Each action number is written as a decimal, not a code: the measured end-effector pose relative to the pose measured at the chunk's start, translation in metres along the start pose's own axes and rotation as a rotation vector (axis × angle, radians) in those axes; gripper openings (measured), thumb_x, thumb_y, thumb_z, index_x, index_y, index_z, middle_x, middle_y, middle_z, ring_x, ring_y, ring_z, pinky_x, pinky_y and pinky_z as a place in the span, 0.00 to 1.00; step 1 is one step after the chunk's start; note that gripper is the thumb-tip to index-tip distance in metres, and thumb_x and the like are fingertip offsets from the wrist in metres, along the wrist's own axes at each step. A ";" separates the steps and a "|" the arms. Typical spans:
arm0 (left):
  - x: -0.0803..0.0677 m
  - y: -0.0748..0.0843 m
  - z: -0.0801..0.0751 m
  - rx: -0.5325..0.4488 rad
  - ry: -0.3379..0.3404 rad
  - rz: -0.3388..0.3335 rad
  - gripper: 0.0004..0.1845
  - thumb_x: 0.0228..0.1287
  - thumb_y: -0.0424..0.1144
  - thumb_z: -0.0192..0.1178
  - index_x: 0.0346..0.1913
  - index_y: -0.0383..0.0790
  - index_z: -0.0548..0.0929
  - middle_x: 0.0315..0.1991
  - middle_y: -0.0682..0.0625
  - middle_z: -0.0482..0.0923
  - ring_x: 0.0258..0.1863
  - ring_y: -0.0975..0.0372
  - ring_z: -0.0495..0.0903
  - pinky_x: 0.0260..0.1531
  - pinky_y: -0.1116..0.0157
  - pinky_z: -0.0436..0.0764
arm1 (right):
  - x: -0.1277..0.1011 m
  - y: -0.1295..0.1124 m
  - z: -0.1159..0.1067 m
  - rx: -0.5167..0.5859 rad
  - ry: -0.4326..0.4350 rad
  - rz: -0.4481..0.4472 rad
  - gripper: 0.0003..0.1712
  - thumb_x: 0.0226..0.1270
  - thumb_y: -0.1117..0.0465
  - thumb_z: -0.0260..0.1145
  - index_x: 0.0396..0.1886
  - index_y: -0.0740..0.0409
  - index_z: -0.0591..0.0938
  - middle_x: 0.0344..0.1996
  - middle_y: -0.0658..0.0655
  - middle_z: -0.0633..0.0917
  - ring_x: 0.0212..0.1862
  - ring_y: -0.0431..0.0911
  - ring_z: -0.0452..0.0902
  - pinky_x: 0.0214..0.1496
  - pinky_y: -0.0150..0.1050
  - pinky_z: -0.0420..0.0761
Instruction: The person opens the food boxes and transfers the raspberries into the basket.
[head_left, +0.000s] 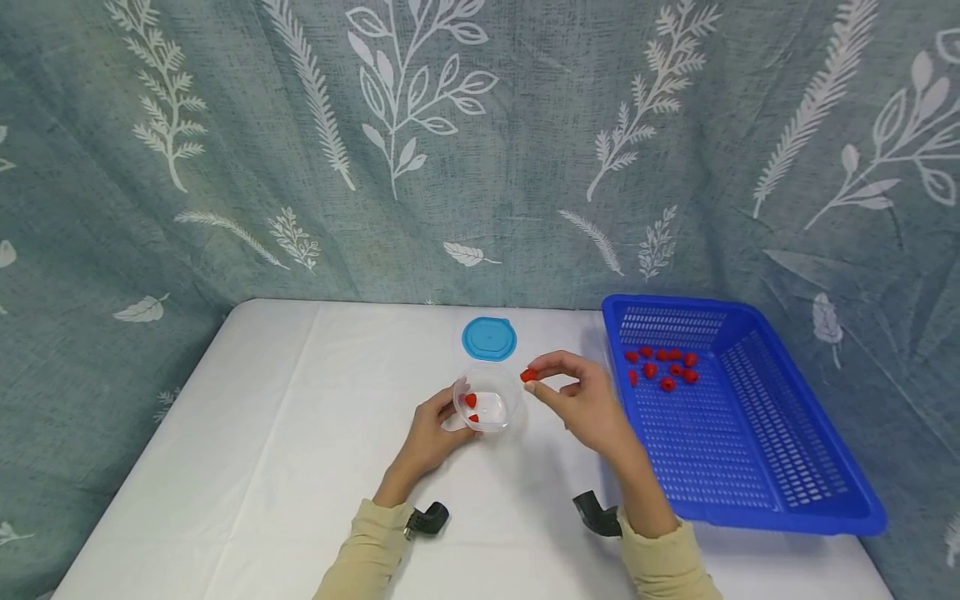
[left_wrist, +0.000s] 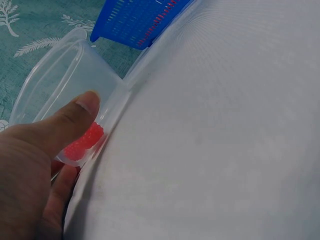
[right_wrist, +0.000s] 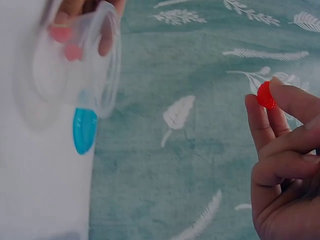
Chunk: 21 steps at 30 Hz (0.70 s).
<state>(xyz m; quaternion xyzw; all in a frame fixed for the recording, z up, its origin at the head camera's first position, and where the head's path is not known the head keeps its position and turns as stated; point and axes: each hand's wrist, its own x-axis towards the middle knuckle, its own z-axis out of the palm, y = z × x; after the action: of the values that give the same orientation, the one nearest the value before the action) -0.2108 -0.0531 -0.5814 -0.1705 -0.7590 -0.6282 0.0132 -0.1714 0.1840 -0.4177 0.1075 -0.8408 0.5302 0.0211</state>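
Note:
A clear plastic container [head_left: 491,408] stands on the white table with two red raspberries [head_left: 471,400] inside. My left hand [head_left: 431,433] holds its left side, thumb along the near wall and fingers round behind; the left wrist view shows the thumb over the wall beside the raspberries [left_wrist: 84,142]. To the right of the rim, my right hand [head_left: 585,404] pinches one raspberry [right_wrist: 266,95] between thumb and fingertips, above the table and apart from the container. A blue lid [head_left: 490,338] lies flat just behind the container.
A blue perforated basket [head_left: 750,433] stands at the right, with several raspberries [head_left: 667,383] towards its far left part. Its left wall is close to my right forearm. A green leaf-patterned cloth [head_left: 525,167] hangs behind the white table [head_left: 300,417].

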 end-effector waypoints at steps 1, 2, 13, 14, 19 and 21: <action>-0.001 0.005 0.000 -0.006 0.003 -0.003 0.44 0.49 0.24 0.77 0.72 0.29 0.70 0.70 0.36 0.72 0.71 0.46 0.70 0.68 0.57 0.74 | -0.001 -0.002 -0.005 0.001 0.010 -0.002 0.11 0.66 0.60 0.74 0.47 0.54 0.85 0.44 0.58 0.87 0.10 0.41 0.61 0.11 0.32 0.67; -0.002 0.010 0.000 -0.014 0.004 -0.005 0.44 0.49 0.23 0.76 0.72 0.28 0.70 0.69 0.35 0.72 0.71 0.45 0.70 0.68 0.55 0.74 | -0.002 -0.004 -0.011 0.002 0.022 -0.005 0.12 0.66 0.59 0.74 0.47 0.54 0.85 0.44 0.58 0.87 0.10 0.41 0.61 0.11 0.32 0.65; -0.003 0.033 -0.001 -0.028 -0.004 0.007 0.43 0.50 0.19 0.73 0.71 0.23 0.67 0.69 0.30 0.70 0.71 0.42 0.68 0.69 0.51 0.73 | 0.000 -0.011 -0.081 -0.108 0.147 -0.025 0.15 0.68 0.56 0.72 0.49 0.58 0.84 0.42 0.58 0.87 0.15 0.42 0.73 0.14 0.35 0.73; -0.004 0.033 -0.001 -0.027 0.003 0.004 0.43 0.50 0.19 0.73 0.71 0.24 0.68 0.69 0.30 0.70 0.71 0.42 0.68 0.69 0.51 0.73 | 0.002 -0.010 -0.087 -0.131 0.154 -0.027 0.15 0.68 0.56 0.72 0.50 0.58 0.84 0.42 0.56 0.86 0.16 0.43 0.76 0.15 0.36 0.75; -0.006 0.031 -0.002 -0.018 0.018 -0.008 0.43 0.49 0.19 0.73 0.71 0.24 0.68 0.68 0.30 0.72 0.71 0.41 0.69 0.68 0.51 0.73 | 0.015 -0.004 -0.113 -0.237 0.181 -0.018 0.17 0.70 0.50 0.70 0.49 0.57 0.85 0.41 0.53 0.86 0.27 0.38 0.84 0.21 0.33 0.80; -0.005 0.027 -0.001 -0.010 0.012 -0.014 0.44 0.49 0.19 0.74 0.71 0.24 0.68 0.68 0.30 0.72 0.71 0.41 0.68 0.68 0.52 0.73 | 0.020 0.003 -0.124 -0.289 0.196 -0.012 0.18 0.70 0.49 0.70 0.49 0.57 0.85 0.43 0.55 0.87 0.36 0.37 0.84 0.31 0.31 0.82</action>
<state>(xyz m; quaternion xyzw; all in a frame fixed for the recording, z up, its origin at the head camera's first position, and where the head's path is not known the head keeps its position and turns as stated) -0.1985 -0.0509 -0.5569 -0.1612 -0.7569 -0.6333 0.0123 -0.2015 0.2934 -0.3634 0.0560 -0.9014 0.4118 0.1214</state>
